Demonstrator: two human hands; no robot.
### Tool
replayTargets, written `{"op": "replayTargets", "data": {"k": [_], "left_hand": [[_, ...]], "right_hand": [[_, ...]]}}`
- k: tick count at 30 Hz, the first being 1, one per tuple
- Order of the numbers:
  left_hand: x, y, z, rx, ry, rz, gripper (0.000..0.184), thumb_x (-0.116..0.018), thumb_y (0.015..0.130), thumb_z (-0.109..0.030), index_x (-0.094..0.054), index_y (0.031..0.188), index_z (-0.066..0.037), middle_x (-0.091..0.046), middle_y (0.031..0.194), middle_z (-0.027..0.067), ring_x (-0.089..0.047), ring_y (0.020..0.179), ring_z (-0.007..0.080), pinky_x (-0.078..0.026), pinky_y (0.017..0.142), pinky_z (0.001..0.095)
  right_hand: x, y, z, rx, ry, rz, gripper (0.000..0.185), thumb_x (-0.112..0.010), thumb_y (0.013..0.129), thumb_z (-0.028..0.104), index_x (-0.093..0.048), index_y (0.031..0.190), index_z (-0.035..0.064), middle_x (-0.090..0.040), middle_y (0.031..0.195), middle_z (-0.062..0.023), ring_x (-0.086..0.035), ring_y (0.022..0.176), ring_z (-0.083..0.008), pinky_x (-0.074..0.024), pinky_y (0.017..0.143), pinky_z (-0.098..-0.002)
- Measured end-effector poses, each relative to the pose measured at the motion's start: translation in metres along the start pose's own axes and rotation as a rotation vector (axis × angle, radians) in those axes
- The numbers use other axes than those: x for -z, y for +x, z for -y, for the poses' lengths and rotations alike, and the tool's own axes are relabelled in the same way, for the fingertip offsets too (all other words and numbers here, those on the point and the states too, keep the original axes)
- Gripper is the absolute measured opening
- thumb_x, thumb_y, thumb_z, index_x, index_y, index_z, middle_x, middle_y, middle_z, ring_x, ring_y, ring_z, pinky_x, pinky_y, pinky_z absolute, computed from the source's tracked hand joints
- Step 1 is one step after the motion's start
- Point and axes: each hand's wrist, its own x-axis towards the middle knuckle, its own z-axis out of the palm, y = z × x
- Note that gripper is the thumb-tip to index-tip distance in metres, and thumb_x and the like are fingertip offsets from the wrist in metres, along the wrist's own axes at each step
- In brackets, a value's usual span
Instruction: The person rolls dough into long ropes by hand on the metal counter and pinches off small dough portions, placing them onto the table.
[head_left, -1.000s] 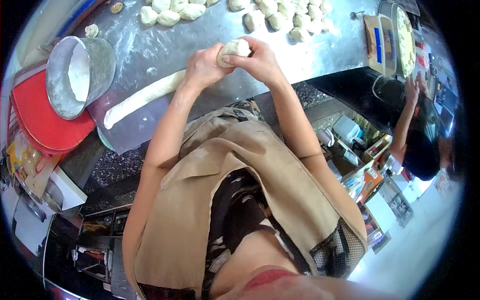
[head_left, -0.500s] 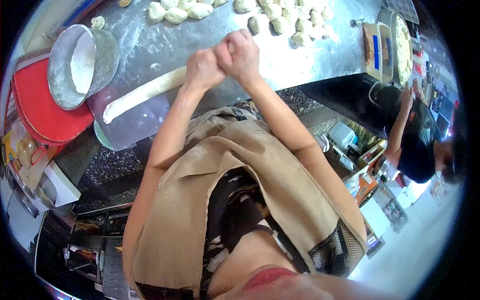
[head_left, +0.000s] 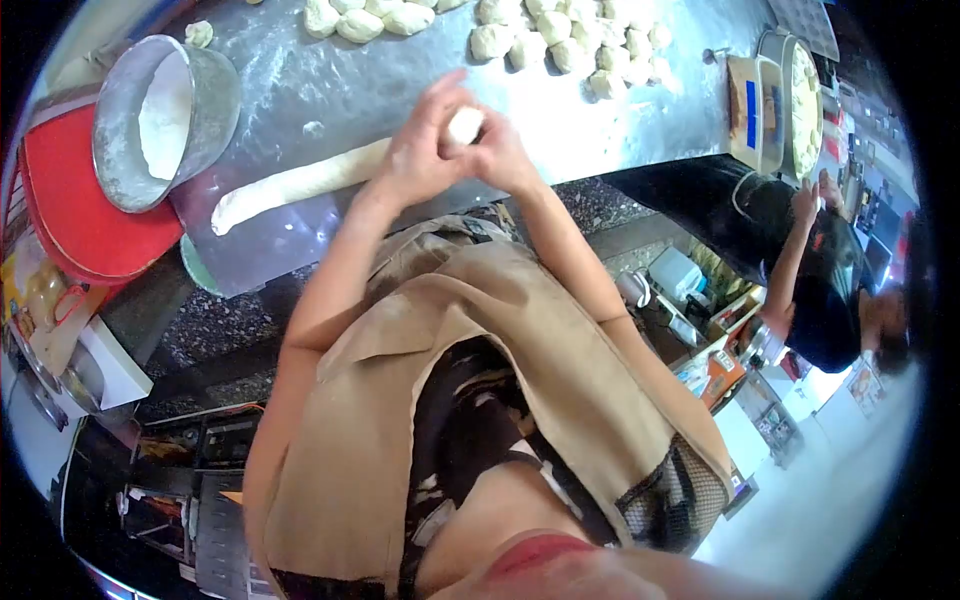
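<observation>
A long floury dough rope (head_left: 300,188) lies across the near left part of the metal worktop, its right part running under my left hand (head_left: 418,155). My left hand is closed around that part, some fingers stretched upward. Pressed close on the right, my right hand (head_left: 502,160) curls its fingers against a rounded pale lump of dough (head_left: 463,126) that shows between both hands. Whether this lump is the rope's end or a separate piece is hidden by my fingers. Beyond my hands, several dough pieces (head_left: 492,42) sit in a cluster, with another group (head_left: 360,26) to their left.
A metal bowl of flour (head_left: 212,110) stands at the left beside a red stool seat or lid (head_left: 70,205). On the right end of the metal worktop (head_left: 640,135) are a plastic container (head_left: 757,120) and a round tray of dough (head_left: 806,105). Another person (head_left: 815,290) stands at the right.
My hands have moved slightly down and turned, and their clasp has loosened. The rounded dough lump now shows between them. The rope's left part lies a little flatter.
</observation>
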Motion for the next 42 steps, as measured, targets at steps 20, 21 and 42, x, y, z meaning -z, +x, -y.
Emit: {"op": "replayTargets", "data": {"k": [20,21,42], "left_hand": [[-0.039,0.004,-0.014,-0.045,0.258,0.097,0.014,-0.071,0.074,-0.012,-0.062,0.083,-0.005,-0.065,0.075,0.0102,-0.063,0.069,0.0260,-0.050,0.063,0.0357],[-0.031,0.003,-0.024,-0.070,0.164,0.098,0.013,-0.072,0.076,-0.010,-0.061,0.079,-0.004,-0.063,0.071,0.0072,-0.062,0.065,0.0155,-0.049,0.061,0.0288],[0.016,0.008,0.004,0.142,0.360,0.102,0.037,-0.078,0.068,-0.023,-0.064,0.100,-0.010,-0.068,0.089,0.0143,-0.065,0.084,0.0366,-0.053,0.069,0.0435]], "right_hand": [[0.032,0.021,-0.024,0.105,-0.716,-0.805,0.015,-0.062,0.075,0.018,-0.057,0.079,0.0047,-0.057,0.082,-0.0173,-0.059,0.075,-0.0369,-0.0490,0.063,-0.0471],[0.053,0.032,-0.062,-0.091,-0.711,-0.777,0.026,-0.065,0.075,0.025,-0.062,0.093,0.0052,-0.060,0.093,-0.0212,-0.058,0.090,-0.0390,-0.0483,0.077,-0.0492],[0.022,0.003,0.075,0.090,-0.265,-0.061,0.035,-0.077,0.070,0.022,-0.065,0.098,0.0042,-0.066,0.090,-0.0113,-0.065,0.080,-0.0253,-0.0534,0.073,-0.0351]]}}
